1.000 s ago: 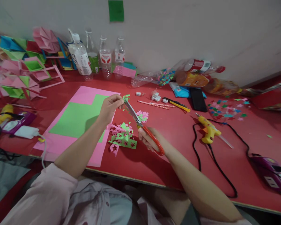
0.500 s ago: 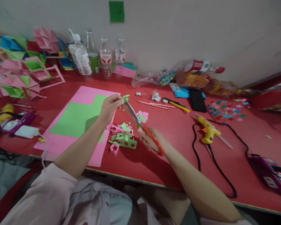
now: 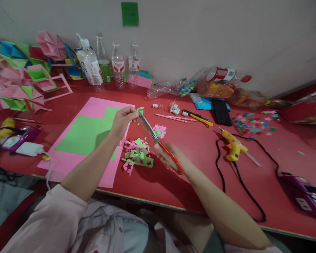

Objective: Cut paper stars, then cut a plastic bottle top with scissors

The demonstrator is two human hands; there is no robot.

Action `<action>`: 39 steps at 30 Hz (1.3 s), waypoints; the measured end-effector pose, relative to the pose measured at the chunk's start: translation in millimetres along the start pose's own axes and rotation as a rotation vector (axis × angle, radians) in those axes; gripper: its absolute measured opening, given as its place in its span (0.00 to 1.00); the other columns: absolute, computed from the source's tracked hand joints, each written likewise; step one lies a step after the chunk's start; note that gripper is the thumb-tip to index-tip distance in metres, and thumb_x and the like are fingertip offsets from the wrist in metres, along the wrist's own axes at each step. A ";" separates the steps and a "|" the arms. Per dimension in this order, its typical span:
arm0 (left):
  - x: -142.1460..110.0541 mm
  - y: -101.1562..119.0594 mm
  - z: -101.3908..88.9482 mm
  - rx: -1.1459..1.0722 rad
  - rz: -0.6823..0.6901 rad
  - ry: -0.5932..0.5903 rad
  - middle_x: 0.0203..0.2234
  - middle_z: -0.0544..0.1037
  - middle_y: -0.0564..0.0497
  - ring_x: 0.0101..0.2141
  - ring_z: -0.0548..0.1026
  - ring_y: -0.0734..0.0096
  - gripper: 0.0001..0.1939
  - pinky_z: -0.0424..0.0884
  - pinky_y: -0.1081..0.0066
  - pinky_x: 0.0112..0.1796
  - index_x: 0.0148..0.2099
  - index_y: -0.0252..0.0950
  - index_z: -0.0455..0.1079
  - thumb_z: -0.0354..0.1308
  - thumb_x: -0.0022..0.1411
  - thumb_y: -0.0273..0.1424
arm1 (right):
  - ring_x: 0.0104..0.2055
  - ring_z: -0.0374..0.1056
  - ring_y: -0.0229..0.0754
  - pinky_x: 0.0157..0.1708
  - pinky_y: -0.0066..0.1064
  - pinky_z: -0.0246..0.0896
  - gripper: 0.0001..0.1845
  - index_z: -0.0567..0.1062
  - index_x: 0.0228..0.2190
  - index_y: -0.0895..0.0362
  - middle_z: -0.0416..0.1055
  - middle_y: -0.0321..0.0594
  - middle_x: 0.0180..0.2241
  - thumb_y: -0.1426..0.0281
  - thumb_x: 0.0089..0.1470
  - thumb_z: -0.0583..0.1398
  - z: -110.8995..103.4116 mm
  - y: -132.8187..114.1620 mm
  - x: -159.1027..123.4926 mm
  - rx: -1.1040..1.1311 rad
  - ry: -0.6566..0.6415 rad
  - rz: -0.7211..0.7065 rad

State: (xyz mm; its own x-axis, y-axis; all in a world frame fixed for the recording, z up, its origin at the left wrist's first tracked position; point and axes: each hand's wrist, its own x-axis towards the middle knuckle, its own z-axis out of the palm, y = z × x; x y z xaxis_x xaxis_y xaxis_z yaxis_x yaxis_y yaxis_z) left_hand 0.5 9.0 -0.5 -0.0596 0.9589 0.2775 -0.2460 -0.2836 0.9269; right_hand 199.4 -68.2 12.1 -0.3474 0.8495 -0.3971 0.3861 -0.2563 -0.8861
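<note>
My left hand (image 3: 122, 120) pinches a small green paper piece (image 3: 140, 110) above the red table (image 3: 195, 175). My right hand (image 3: 166, 156) grips the red-handled scissors (image 3: 158, 140), whose blades point up-left and meet the green piece. Below the blades lies a pile of pink and green paper scraps (image 3: 137, 154) with star-shaped holes. A small heap of cut-out stars (image 3: 160, 130) sits just right of the blades. A pink sheet with a green sheet (image 3: 86, 131) on it lies under my left forearm.
A yellow glue gun (image 3: 233, 147) with a black cord lies at the right, a purple box (image 3: 304, 195) farther right. Pencils, a yellow knife (image 3: 198, 117), a black phone (image 3: 221, 111) and loose coloured stars (image 3: 252, 123) lie behind. Bottles (image 3: 118, 65) line the wall. Folded paper models (image 3: 23, 80) crowd the left.
</note>
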 end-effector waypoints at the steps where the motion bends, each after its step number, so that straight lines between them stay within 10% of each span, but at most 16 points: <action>1: 0.4 0.0 -0.8 0.004 -0.001 0.001 0.14 0.68 0.57 0.20 0.65 0.79 0.06 0.62 0.72 0.27 0.20 0.37 0.68 0.58 0.48 0.27 | 0.09 0.47 0.28 0.09 0.22 0.47 0.26 0.63 0.23 0.54 0.50 0.23 0.09 0.45 0.53 0.57 0.0 0.5 0.2 0.001 -0.006 0.001; 39: -5.1 1.0 9.3 0.033 0.039 0.047 0.14 0.67 0.58 0.20 0.65 0.79 0.07 0.63 0.73 0.27 0.22 0.37 0.67 0.58 0.50 0.27 | 0.09 0.49 0.29 0.11 0.23 0.50 0.30 0.63 0.23 0.54 0.52 0.23 0.10 0.40 0.52 0.54 -0.1 5.3 3.6 -0.003 -0.044 -0.063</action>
State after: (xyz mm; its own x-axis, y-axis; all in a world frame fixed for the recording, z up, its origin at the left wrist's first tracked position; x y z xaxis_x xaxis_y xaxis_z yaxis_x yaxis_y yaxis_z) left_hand 9.6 3.7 1.4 -0.1139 0.9464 0.3021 -0.2108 -0.3202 0.9236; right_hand 200.3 -66.5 6.0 -0.4087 0.8427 -0.3505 0.3651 -0.2011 -0.9090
